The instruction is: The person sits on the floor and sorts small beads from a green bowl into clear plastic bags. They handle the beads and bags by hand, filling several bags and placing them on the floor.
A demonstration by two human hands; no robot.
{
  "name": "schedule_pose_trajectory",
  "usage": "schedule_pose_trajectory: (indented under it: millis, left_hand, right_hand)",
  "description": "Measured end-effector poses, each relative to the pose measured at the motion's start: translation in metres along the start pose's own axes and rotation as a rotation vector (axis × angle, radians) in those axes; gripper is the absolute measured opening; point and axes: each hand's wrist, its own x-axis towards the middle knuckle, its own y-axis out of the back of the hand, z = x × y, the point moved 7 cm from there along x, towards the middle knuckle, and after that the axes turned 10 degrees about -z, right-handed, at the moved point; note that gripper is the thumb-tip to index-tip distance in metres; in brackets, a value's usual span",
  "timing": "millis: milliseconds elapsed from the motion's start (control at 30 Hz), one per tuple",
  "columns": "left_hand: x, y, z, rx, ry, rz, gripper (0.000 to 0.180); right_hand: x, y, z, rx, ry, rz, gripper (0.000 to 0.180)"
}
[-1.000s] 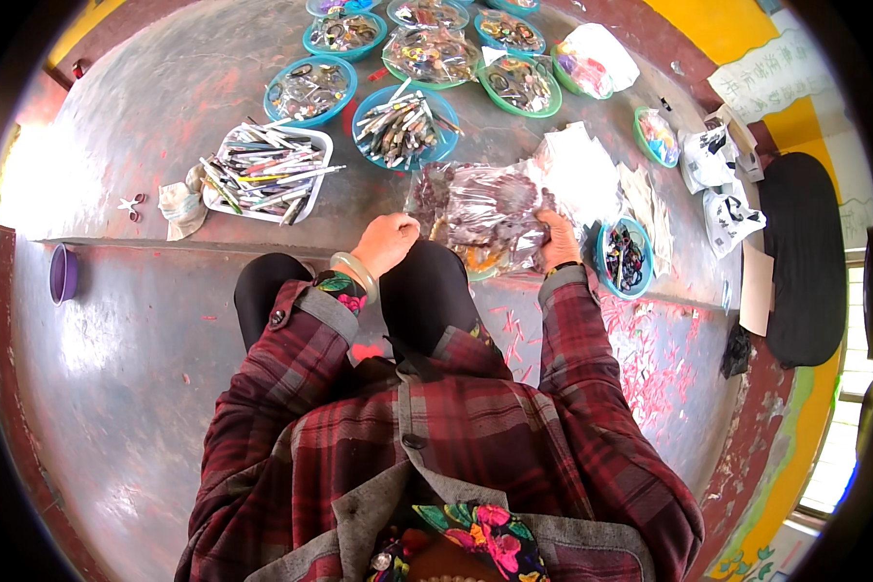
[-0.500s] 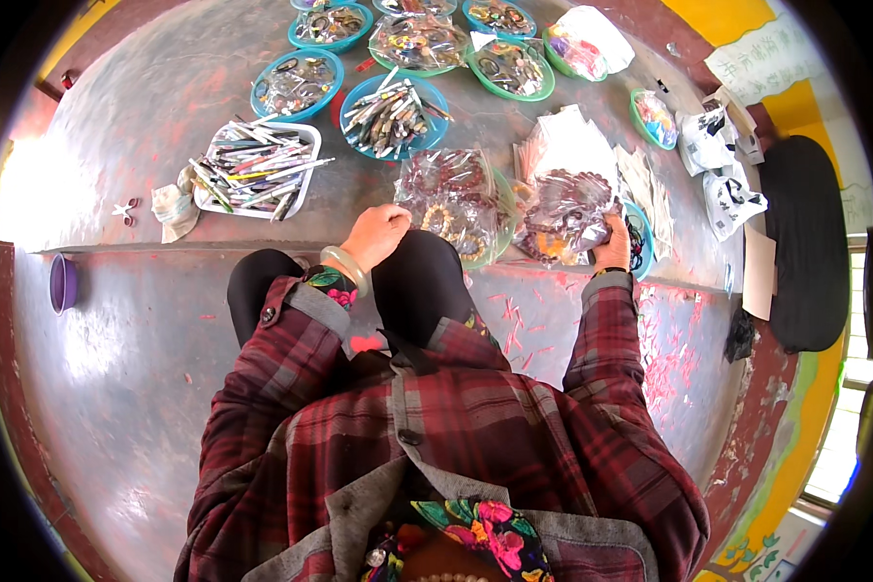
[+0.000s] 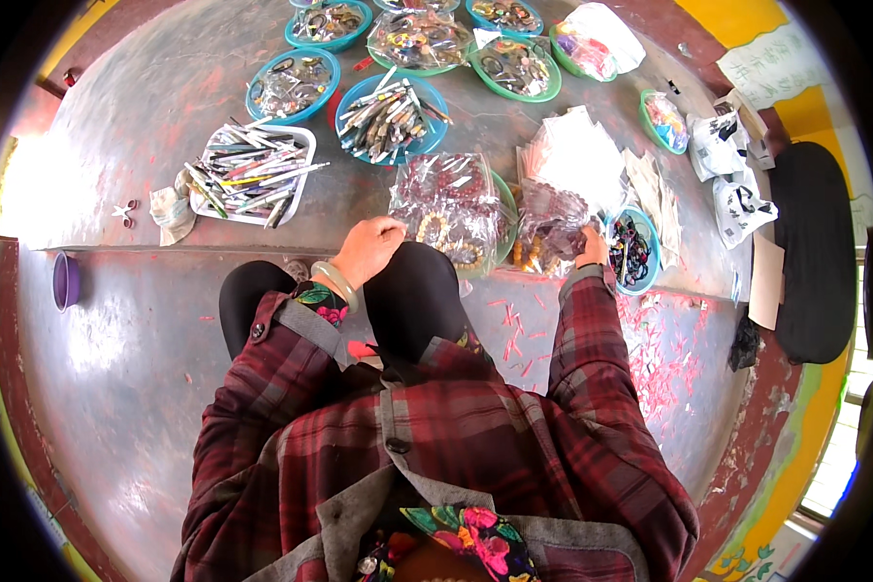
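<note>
My left hand (image 3: 371, 247) rests on my knee with its fingers curled, a pale bangle on the wrist, right beside a green basin heaped with clear bags of brown bead bracelets (image 3: 453, 206). My right hand (image 3: 592, 245) is stretched out to the right and grips a clear bag of dark beads (image 3: 550, 229) held over the ground. Just past it sits a small blue bowl (image 3: 647, 254) of dark beads.
A white tray of pens (image 3: 252, 175) lies at the left, a blue basin of pens (image 3: 390, 114) beyond it. More blue and green basins of trinkets (image 3: 296, 82) line the far edge. White plastic bags (image 3: 574, 155) lie to the right, a purple cup (image 3: 65, 281) far left.
My right hand has carried the clear bag of beads from the basin in front of me out to the right, near the small blue bowl. The left hand stayed on my knee.
</note>
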Motion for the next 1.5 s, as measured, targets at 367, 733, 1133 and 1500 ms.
schedule_pose_trajectory:
  millis: [367, 733, 1133, 1500]
  left_hand:
    - [0.015, -0.009, 0.003, -0.041, -0.012, -0.034, 0.029]
    - [0.003, -0.002, -0.008, -0.073, 0.085, -0.004, 0.029]
    - [-0.004, 0.006, -0.009, -0.024, 0.001, 0.108, 0.027]
    - [0.001, 0.003, -0.011, 0.054, 0.026, 0.044, 0.028]
  right_hand:
    - [0.008, 0.061, -0.010, -0.566, -0.002, 0.481, 0.030]
    - [-0.149, -0.001, 0.113, 0.209, -0.423, -0.062, 0.014]
    - [-0.122, -0.162, -0.009, -0.488, -0.059, -0.140, 0.024]
    - [-0.037, -0.216, 0.008, -0.530, -0.329, -0.239, 0.022]
